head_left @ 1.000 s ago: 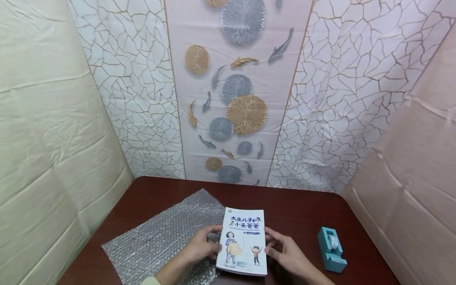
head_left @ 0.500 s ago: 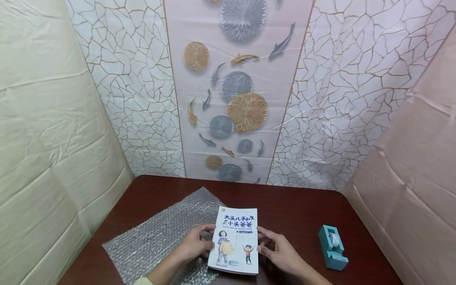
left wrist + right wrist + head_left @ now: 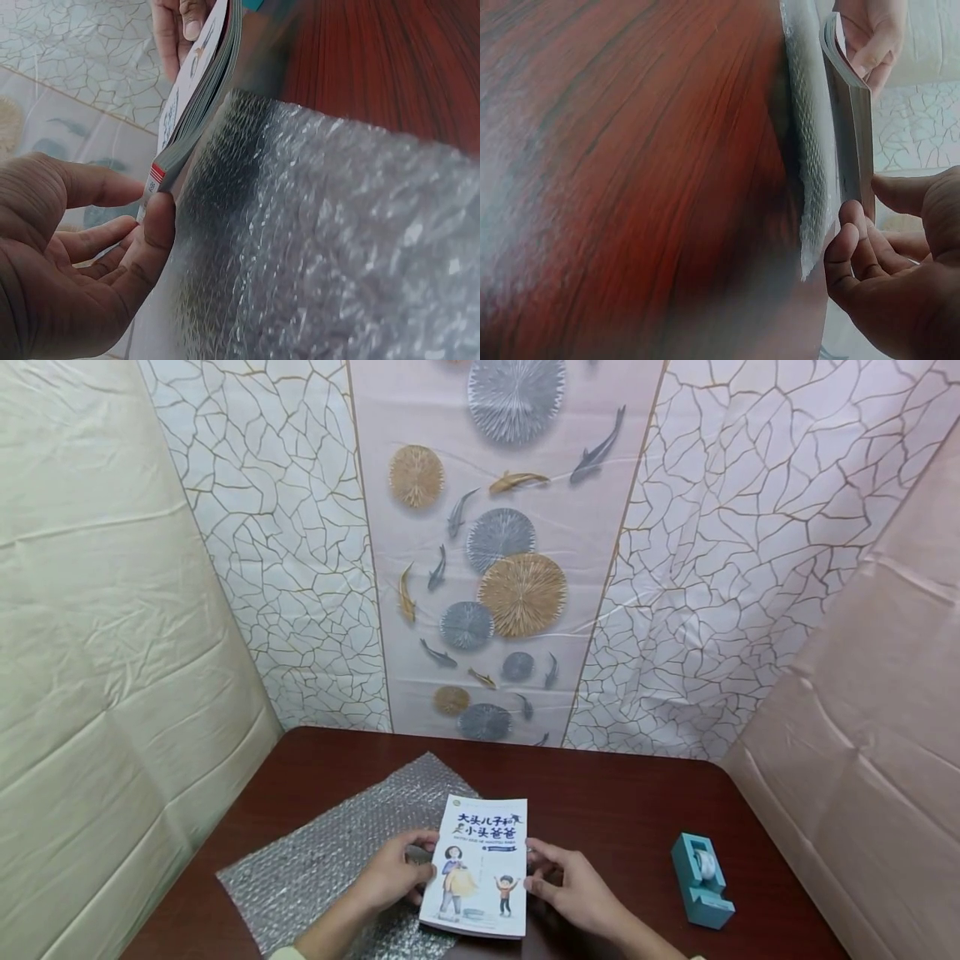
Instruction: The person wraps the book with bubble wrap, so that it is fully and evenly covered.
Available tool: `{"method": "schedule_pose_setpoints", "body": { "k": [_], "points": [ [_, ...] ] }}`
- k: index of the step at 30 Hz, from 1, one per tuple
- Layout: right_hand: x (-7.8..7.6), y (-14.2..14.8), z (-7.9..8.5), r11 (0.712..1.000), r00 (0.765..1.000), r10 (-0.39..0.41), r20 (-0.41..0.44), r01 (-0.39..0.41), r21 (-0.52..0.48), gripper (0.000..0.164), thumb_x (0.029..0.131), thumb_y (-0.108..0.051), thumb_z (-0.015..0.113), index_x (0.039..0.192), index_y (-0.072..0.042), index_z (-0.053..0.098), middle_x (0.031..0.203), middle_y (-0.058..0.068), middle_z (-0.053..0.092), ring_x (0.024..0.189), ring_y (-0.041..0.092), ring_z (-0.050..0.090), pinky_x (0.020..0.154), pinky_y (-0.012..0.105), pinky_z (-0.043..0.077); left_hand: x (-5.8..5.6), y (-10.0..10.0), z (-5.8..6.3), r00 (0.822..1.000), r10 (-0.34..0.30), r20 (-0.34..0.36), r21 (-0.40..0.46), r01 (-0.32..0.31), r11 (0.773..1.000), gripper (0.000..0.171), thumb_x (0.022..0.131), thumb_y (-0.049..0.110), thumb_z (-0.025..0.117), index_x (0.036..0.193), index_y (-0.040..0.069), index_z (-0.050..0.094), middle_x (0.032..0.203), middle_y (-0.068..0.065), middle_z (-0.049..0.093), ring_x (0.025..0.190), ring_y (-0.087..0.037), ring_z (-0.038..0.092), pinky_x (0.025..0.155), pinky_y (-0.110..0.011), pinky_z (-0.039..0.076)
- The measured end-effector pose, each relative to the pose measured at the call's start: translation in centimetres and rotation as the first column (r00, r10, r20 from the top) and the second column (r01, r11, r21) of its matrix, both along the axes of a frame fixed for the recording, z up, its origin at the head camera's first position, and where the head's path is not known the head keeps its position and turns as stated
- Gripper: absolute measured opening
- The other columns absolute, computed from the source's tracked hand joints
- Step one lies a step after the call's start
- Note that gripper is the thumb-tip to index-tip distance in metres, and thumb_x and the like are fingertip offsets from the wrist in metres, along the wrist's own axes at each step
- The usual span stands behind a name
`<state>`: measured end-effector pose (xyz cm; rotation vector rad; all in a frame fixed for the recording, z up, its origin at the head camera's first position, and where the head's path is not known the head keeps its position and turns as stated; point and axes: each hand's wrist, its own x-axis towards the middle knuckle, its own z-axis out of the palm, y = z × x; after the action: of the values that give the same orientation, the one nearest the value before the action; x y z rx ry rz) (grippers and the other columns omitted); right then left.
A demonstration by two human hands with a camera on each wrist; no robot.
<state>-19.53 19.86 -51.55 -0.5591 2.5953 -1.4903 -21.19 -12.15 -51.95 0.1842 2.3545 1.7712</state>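
A white paperback book [image 3: 480, 868] with a drawn woman and child on its cover is gripped at both long edges. My left hand [image 3: 397, 870] pinches its left edge; in the left wrist view the thumb and fingers of that hand [image 3: 90, 255] close on the spine side. On the opposite edge, my right hand [image 3: 573, 887] holds the book between thumb and curled fingers, as the right wrist view of this hand [image 3: 907, 255] confirms. Raised a little, the book hangs partly over a sheet of bubble wrap [image 3: 337, 852] lying flat on the table.
A teal tape dispenser [image 3: 701, 881] with a clear roll stands on the right of the dark red-brown table [image 3: 615, 810]. Patterned cloth [image 3: 480, 568] hangs behind the table's far edge, and pale padded walls rise at both sides.
Both hands have carried the book leftward, so that it covers more of the bubble wrap's right side. The bubble wrap and tape dispenser stay in place.
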Motion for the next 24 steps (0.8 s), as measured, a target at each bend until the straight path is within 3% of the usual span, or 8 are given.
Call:
{"method": "schedule_pose_setpoints", "body": {
  "k": [6, 15, 24],
  "points": [
    [-0.1, -0.8, -0.1, 1.0, 1.0, 0.0, -0.019, 0.0, 0.002, 0.062, 0.097, -0.005, 0.083, 0.15, 0.015, 0.058, 0.122, 0.02, 0.079, 0.089, 0.006, 0.071, 0.072, 0.023, 0.058, 0.0, -0.7, -0.3, 1.0, 0.006, -0.017, 0.028, -0.006, 1.0, 0.055, 0.087, -0.008, 0.073, 0.141, -0.01, 0.065, 0.123, -0.021, 0.066, 0.072, -0.018, 0.062, 0.051, -0.036, 0.063],
    [-0.2, -1.9, -0.1, 1.0, 0.999, 0.006, -0.035, -0.006, 0.012, 0.061, 0.095, -0.004, 0.085, 0.149, 0.013, 0.061, 0.12, 0.021, 0.079, 0.088, 0.009, 0.073, 0.071, 0.024, 0.06, 0.1, -1.5, -0.1, 0.999, 0.032, -0.014, -0.017, -0.032, 0.999, 0.055, 0.085, -0.007, 0.074, 0.139, -0.008, 0.067, 0.122, -0.018, 0.067, 0.063, -0.017, 0.063, 0.051, -0.035, 0.061],
    [-0.1, -3.0, -0.4, 1.0, 0.999, 0.014, -0.05, -0.013, 0.016, 0.06, 0.095, -0.004, 0.085, 0.146, 0.015, 0.062, 0.12, 0.022, 0.079, 0.087, 0.008, 0.075, 0.071, 0.024, 0.061, 0.2, -2.5, -0.3, 0.998, 0.063, 0.02, -0.012, -0.063, 0.998, 0.054, 0.088, -0.008, 0.075, 0.141, -0.008, 0.065, 0.122, -0.02, 0.067, 0.067, -0.019, 0.066, 0.052, -0.038, 0.063]
  ]
}}
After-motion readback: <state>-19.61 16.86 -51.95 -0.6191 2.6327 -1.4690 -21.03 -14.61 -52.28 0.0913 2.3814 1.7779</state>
